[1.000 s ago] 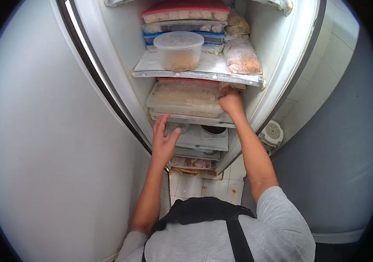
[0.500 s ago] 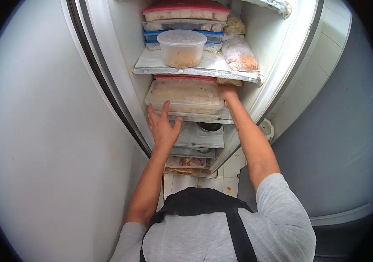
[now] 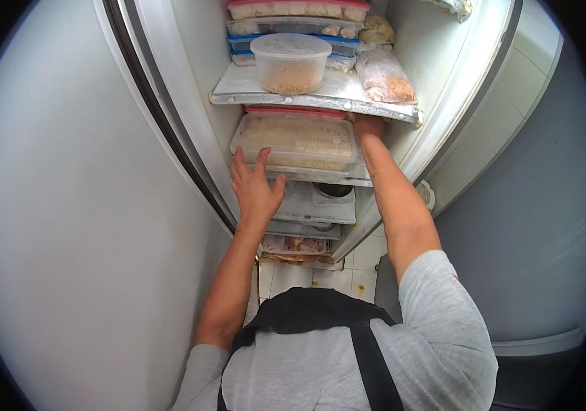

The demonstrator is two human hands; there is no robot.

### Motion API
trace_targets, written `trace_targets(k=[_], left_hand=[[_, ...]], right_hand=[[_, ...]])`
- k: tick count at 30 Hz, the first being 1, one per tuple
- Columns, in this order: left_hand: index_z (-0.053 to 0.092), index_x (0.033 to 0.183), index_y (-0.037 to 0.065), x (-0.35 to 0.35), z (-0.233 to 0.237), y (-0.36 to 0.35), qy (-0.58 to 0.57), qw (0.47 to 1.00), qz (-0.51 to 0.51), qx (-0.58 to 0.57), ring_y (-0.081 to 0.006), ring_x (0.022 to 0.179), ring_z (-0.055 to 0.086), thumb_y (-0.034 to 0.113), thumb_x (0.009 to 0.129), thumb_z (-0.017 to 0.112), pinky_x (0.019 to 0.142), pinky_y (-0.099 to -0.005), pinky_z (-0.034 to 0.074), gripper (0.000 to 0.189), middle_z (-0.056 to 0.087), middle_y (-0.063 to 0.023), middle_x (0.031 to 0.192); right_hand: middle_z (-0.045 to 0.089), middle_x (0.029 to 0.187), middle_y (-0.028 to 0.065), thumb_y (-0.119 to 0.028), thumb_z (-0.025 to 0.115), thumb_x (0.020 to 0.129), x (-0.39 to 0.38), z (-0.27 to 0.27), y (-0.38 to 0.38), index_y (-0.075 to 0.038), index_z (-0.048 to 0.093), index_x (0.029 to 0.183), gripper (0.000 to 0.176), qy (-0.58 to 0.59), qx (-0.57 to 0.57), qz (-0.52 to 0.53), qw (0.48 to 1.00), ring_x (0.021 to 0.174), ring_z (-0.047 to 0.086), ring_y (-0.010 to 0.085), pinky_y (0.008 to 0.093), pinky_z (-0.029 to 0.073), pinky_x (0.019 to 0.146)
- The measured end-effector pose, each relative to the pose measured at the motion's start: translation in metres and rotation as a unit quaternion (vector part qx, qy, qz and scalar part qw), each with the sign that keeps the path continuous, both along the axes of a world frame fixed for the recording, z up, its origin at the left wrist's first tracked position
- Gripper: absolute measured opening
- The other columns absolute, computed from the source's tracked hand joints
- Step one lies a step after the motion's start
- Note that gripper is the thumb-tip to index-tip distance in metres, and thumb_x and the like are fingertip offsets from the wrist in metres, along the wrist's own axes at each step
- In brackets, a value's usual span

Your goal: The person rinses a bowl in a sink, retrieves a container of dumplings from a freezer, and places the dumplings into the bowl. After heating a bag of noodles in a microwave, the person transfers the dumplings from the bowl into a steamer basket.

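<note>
In the head view, my left hand (image 3: 257, 190) has its fingers spread. Its fingertips rest at the front left of a clear, lidded plastic container (image 3: 296, 140) with pale food inside, on the middle freezer shelf (image 3: 355, 177). My right hand (image 3: 370, 125) reaches in along the container's right side, beneath the shelf above. Its fingers are out of sight there, so whatever they touch is hidden. Behind the clear container shows the edge of a red lid (image 3: 296, 110).
The frosted upper shelf (image 3: 238, 85) carries a round lidded tub (image 3: 289, 65), stacked flat containers (image 3: 296, 26) and a frosty bag (image 3: 383, 74). Below, a lower shelf (image 3: 300, 205) holds a dark round vessel (image 3: 334, 190). The freezer door (image 3: 53, 205) stands wide on the left.
My right hand has gone deeper under the upper shelf, and the bag that showed beside it is now hidden. My left hand stays at the container's front. The view has shifted slightly.
</note>
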State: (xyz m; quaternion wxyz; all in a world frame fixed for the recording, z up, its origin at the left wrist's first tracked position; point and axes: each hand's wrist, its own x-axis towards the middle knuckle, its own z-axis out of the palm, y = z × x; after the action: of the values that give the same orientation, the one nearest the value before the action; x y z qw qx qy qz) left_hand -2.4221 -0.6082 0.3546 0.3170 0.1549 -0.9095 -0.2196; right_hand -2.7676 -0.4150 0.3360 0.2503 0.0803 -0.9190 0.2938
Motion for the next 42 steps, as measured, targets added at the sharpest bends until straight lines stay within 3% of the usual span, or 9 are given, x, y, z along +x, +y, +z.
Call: trace_targets(k=[5,9,15,23,26,27,30,39,42], left_hand=[[0.051,0.150,0.021,-0.001,-0.005,-0.001,0.025,1.000,0.001,0.000,-0.0495,0.151,0.023,0.027,0.085,0.080,0.116,-0.0625,0.031,0.071,0.022,-0.0314,0.163],[0.052,0.147,0.020,-0.001,-0.006,-0.005,0.030,1.000,-0.004,0.004,-0.0492,0.151,0.025,0.026,0.085,0.080,0.117,-0.0625,0.031,0.069,0.022,-0.0307,0.163],[0.054,0.144,0.019,-0.006,-0.005,-0.009,0.039,0.999,0.003,0.011,-0.0483,0.150,0.026,0.024,0.085,0.079,0.117,-0.0604,0.032,0.065,0.025,-0.0289,0.161],[0.054,0.144,0.018,-0.009,-0.012,-0.013,0.048,0.999,-0.014,0.007,-0.0493,0.149,0.028,0.024,0.084,0.079,0.117,-0.0602,0.031,0.065,0.025,-0.0296,0.161],[0.053,0.145,0.021,-0.011,-0.017,-0.015,0.065,0.998,-0.019,0.002,-0.0486,0.149,0.026,0.022,0.084,0.079,0.117,-0.0626,0.031,0.066,0.025,-0.0273,0.161],[0.053,0.145,0.021,-0.014,-0.019,-0.017,0.076,0.997,-0.017,-0.008,-0.0486,0.149,0.027,0.023,0.084,0.079,0.116,-0.0625,0.031,0.066,0.026,-0.0272,0.161],[0.054,0.145,0.021,-0.015,-0.024,-0.016,0.079,0.997,-0.013,-0.001,-0.0488,0.147,0.030,0.025,0.084,0.079,0.115,-0.0620,0.033,0.066,0.029,-0.0269,0.160],[0.053,0.147,0.025,-0.019,-0.037,-0.022,0.083,0.996,0.001,-0.041,-0.0507,0.147,0.033,0.030,0.087,0.077,0.116,-0.0596,0.035,0.064,0.030,-0.0299,0.160],[0.054,0.146,0.024,-0.022,-0.042,-0.025,0.099,0.994,-0.001,-0.045,-0.0507,0.145,0.036,0.030,0.088,0.076,0.116,-0.0586,0.036,0.063,0.031,-0.0297,0.159]], right_hand=[[0.070,0.131,0.0163,-0.044,0.056,0.097,-0.018,-0.011,-0.002,-0.014,0.066,0.135,0.049,-0.068,0.013,0.041,0.997,0.122,0.065,0.0384,0.0457,0.050,0.104],[0.070,0.103,0.0202,0.001,0.072,0.087,0.051,0.020,0.007,0.008,0.064,0.114,0.029,-0.358,-0.363,0.176,0.842,0.095,0.072,0.0311,0.0462,0.062,0.072],[0.068,0.107,0.0201,0.002,0.067,0.090,0.037,0.007,0.006,0.010,0.063,0.113,0.026,-0.397,-0.534,0.181,0.724,0.086,0.071,0.0315,0.0450,0.062,0.070],[0.068,0.114,0.0230,-0.006,0.074,0.092,0.038,0.003,-0.006,0.004,0.063,0.121,0.033,-0.340,-0.538,0.186,0.748,0.093,0.072,0.0364,0.0552,0.064,0.078],[0.070,0.122,0.0154,-0.024,0.073,0.095,0.073,0.038,0.008,-0.007,0.065,0.129,0.039,-0.356,-0.719,0.130,0.583,0.107,0.070,0.0326,0.0553,0.061,0.085],[0.067,0.129,0.0158,-0.020,0.067,0.099,0.055,0.020,0.015,-0.009,0.059,0.136,0.040,-0.313,-0.766,0.277,0.488,0.114,0.068,0.0365,0.0592,0.059,0.092],[0.065,0.135,0.0136,-0.017,0.068,0.097,0.058,0.021,0.018,-0.010,0.056,0.141,0.046,-0.274,-0.765,0.253,0.525,0.123,0.063,0.0379,0.0662,0.051,0.100],[0.070,0.119,0.0080,-0.026,0.064,0.100,0.085,0.029,0.035,-0.009,0.061,0.128,0.032,-0.279,-0.814,0.190,0.474,0.099,0.066,0.0250,0.0400,0.050,0.080],[0.070,0.117,0.0102,-0.023,0.060,0.103,0.100,0.030,0.040,-0.006,0.063,0.125,0.027,-0.266,-0.846,0.188,0.422,0.104,0.067,0.0274,0.0433,0.054,0.085]])
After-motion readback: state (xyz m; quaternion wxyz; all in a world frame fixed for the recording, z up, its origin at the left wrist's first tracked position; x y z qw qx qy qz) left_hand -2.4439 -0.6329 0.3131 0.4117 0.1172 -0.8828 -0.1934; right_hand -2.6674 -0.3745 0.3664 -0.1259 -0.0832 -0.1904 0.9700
